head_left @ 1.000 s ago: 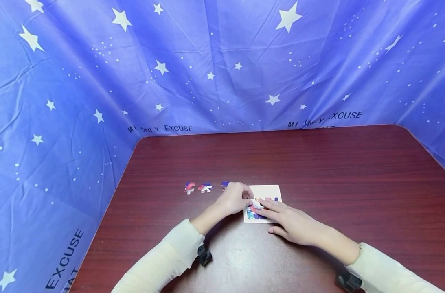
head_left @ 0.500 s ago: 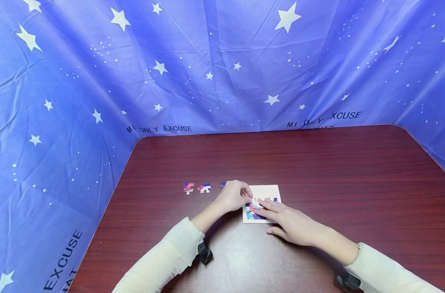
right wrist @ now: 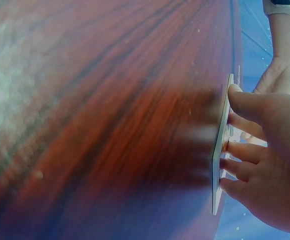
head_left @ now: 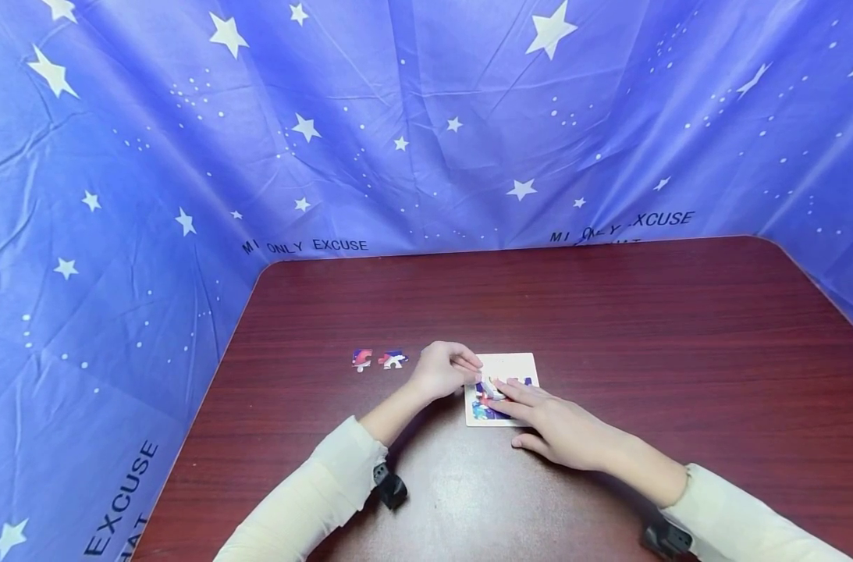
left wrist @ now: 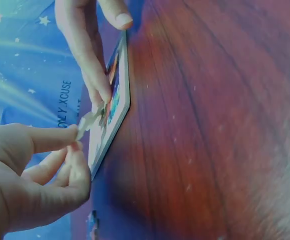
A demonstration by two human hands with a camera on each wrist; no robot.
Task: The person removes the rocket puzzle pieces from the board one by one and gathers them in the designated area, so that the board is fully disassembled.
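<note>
Seems to be fitting a thin, pale-looking jigsaw piece (left wrist: 88, 121) into a part-filled, white-rimmed square board (head_left: 508, 364) on the glossy red-brown wood-grain counter (head_left: 609, 312). Pinches the piece, tilted at the board's left side, in the grip of the left hand (head_left: 442, 371); lays the right hand (head_left: 563, 427) across with fingers slightly spread. Probably needs to align edges, then press flat.

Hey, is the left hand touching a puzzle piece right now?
Touching: the left wrist view shows the left hand pinching a puzzle piece by its edge.

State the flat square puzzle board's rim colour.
The board's rim is off-white, clearest in the head view.
</note>
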